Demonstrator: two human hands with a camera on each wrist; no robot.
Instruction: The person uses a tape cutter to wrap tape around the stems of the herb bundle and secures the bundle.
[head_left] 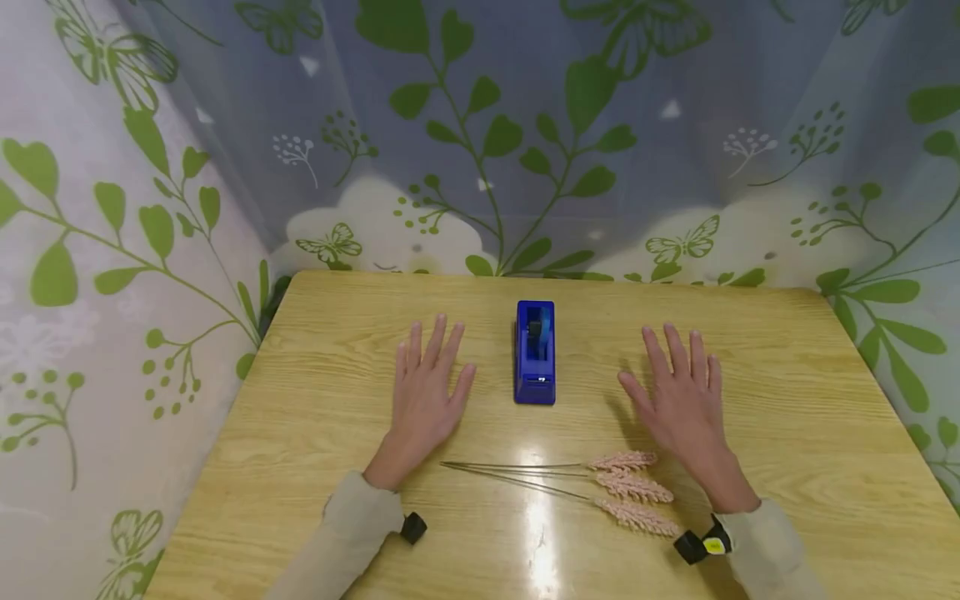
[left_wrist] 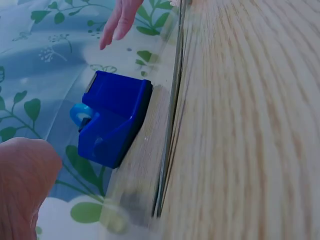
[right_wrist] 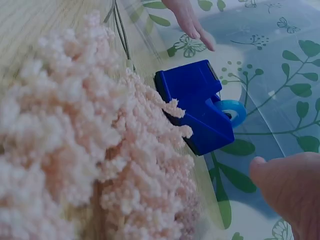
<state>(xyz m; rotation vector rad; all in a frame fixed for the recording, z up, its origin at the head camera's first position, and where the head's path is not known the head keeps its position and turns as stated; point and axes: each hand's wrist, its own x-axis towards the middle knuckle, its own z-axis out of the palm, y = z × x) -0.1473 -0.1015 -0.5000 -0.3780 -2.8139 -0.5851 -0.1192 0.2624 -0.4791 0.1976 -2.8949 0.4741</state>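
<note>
A blue tape dispenser (head_left: 536, 353) stands on the wooden table between the two hands. In the right wrist view a light blue roll of tape (right_wrist: 233, 113) shows in it. Three pink flower stems (head_left: 633, 486) lie in front of it, heads to the right and thin stalks to the left. My left hand (head_left: 429, 396) is palm down left of the dispenser, its fingers straight and spread, holding nothing. On the other side my right hand (head_left: 681, 404) is likewise spread with straight fingers, just beyond the flower heads and apart from the dispenser.
The wooden table (head_left: 315, 367) ends at a back edge against a patterned curtain (head_left: 525, 150) with green leaves and butterflies. More of this cloth hangs at the left and right sides. Each wrist wears a small black camera (head_left: 413, 527).
</note>
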